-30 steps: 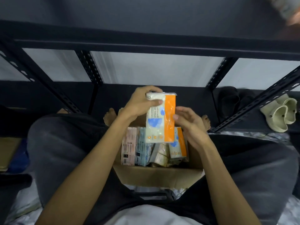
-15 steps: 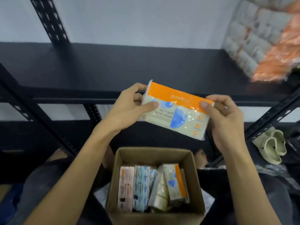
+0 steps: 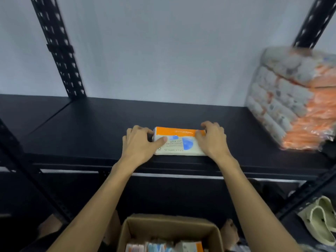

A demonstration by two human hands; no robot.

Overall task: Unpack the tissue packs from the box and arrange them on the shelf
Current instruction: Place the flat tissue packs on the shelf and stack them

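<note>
since half a second ago the pack (image 3: 179, 141) has gone from mid-air above the box (image 3: 169, 231) down onto the shelf (image 3: 91, 128), and both arms have stretched forward; the pack lies flat near the shelf's front edge, between the two hands, its orange band on the side away from the wrists; the left hand (image 3: 139, 145) grips its left end, fingers curled over the far corner and thumb pressed on the top face; the right hand (image 3: 211, 139) grips the right end, fingers curled over the orange band, palm covering that end; both forearms reach up from the bottom of the view, bare, wrists about level with the shelf's front lip; print on the pack reads "ultra soft facial tissue" and, lower, what looks like "50 sheets x 2 ply"; the writing on the orange band is too blurred to read; well right of the right hand a wrapped bundle (image 3: 291, 102) of orange and white packs stands on the same shelf; below the forearms the open box holds more packs on edge; right of the right forearm, lower down, lie pale clogs (image 3: 321, 222).
</note>
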